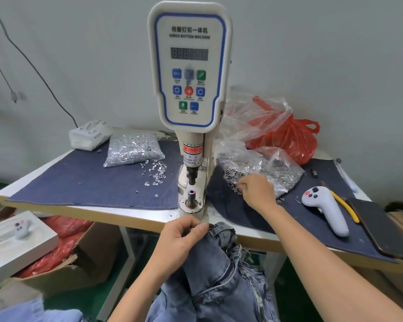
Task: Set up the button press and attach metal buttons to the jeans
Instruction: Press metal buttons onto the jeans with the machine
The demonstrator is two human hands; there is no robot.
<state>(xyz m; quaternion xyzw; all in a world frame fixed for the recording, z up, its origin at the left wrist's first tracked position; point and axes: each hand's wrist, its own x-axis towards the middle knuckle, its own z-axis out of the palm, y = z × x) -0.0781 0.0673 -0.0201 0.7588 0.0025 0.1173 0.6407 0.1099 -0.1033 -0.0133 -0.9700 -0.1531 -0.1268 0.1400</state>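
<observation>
Faded denim jeans [216, 270], glinting metal buttons [236, 180]

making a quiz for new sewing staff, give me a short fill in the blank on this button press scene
1. The left hand grips the waistband of the ____.
2. The right hand picks at loose buttons on the ____ side of the button machine.
3. The grey handheld controller lies on dark ____ cloth.

Missing words: jeans; right; blue

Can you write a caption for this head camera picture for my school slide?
At the button machine, the left hand grips jeans while the right hand picks buttons.
</observation>
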